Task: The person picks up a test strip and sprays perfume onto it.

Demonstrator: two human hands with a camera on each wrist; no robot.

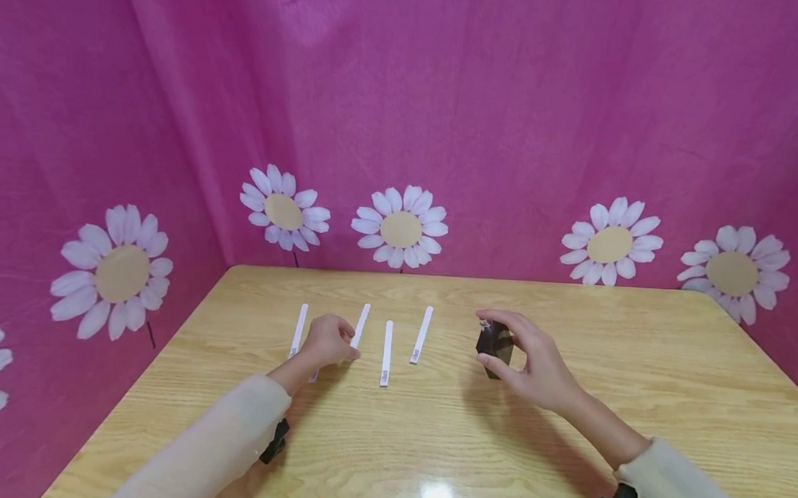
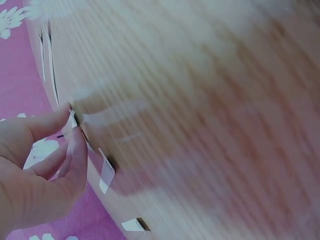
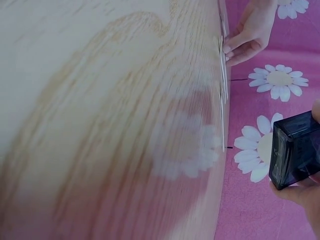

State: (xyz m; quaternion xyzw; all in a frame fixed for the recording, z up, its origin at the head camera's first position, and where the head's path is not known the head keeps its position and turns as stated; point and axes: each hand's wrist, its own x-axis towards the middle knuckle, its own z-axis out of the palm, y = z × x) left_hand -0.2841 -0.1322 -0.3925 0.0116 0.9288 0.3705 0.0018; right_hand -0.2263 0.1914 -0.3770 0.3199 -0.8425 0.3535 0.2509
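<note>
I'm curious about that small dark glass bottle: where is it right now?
In the head view the small dark glass bottle is right of centre, held in the right hand above the wooden table, right of the white paper strips.

A small dark translucent bottle [image 1: 494, 347], boxy with a silvery top, sits tilted in the right hand [image 1: 534, 363] above the bench. Narrow white paper strips [image 1: 386, 352] lie side by side, pointing away; the left hand [image 1: 328, 340] pinches one strip [image 1: 359, 327]
</note>
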